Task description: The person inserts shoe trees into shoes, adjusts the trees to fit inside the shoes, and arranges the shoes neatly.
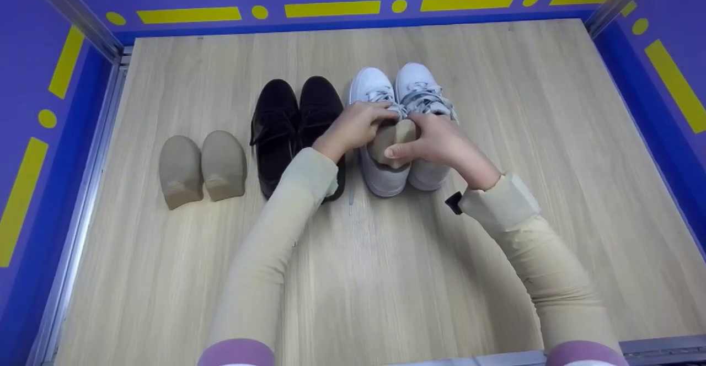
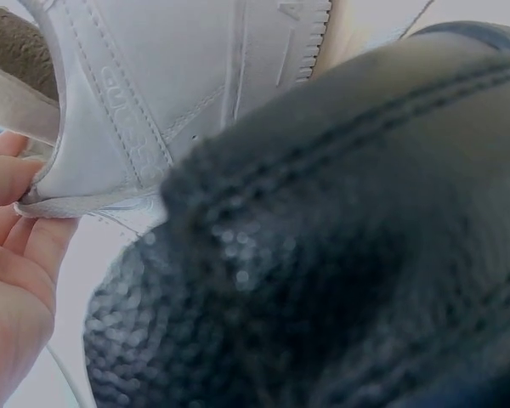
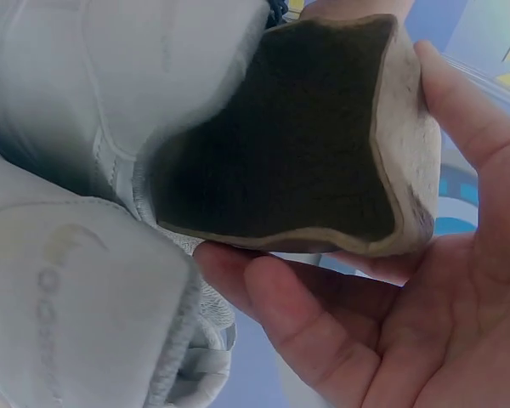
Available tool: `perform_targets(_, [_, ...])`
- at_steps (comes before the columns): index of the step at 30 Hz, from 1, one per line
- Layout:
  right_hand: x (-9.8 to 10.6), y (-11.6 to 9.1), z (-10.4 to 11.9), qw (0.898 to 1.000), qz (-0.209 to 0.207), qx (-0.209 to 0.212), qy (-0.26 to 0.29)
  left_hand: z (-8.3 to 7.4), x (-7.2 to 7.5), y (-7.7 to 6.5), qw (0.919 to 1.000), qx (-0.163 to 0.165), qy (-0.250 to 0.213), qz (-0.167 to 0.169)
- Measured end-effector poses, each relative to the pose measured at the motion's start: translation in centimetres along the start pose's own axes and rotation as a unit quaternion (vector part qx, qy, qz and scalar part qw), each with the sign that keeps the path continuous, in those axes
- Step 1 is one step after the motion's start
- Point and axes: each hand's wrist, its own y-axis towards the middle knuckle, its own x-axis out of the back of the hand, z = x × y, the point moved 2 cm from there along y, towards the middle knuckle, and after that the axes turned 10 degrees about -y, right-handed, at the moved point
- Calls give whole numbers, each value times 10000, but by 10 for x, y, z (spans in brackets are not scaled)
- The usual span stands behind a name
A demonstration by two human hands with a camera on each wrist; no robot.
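With the right hand (image 1: pixel 441 139), gripped a beige, rounded, hard-looking shoe insert (image 1: pixel 405 133), thumb on one side and fingers on the other. Held it at the mouth of the left white leather sneaker (image 1: pixel 386 181), front part seemingly inside the collar. With the left hand (image 1: pixel 356 126), pinched the edge of the same mouth, perhaps to keep it wide.

Judged a jam as the first risk: by pushing the broad insert with a tilt, could fold the collar inward or drag the tongue down. By releasing the edge too early, could let the mouth close against the insert. By pressing without support, could also send the sneaker sliding over the pale wood-grain board (image 1: pixel 551 162). Could not tell the depth reached inside, because of the fingers in front.

Noticed the right white leather sneaker (image 1: pixel 433 176) just beside, with loose grey-white laces (image 1: pixel 423 100) near the right fingers, easy to catch. On the other side, saw a pair of black lace-up shoes (image 1: pixel 276 101), partly under the left forearm, leaving little room for lowering the wrist. Farther left, saw two more beige inserts (image 1: pixel 223 159), well apart from both hands and not in the way.
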Motion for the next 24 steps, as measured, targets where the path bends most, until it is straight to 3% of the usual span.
perform_targets(24, [-9, 6, 1, 9986, -398, -20, 352, 0, 0, 0, 9997, 182, -142, -39])
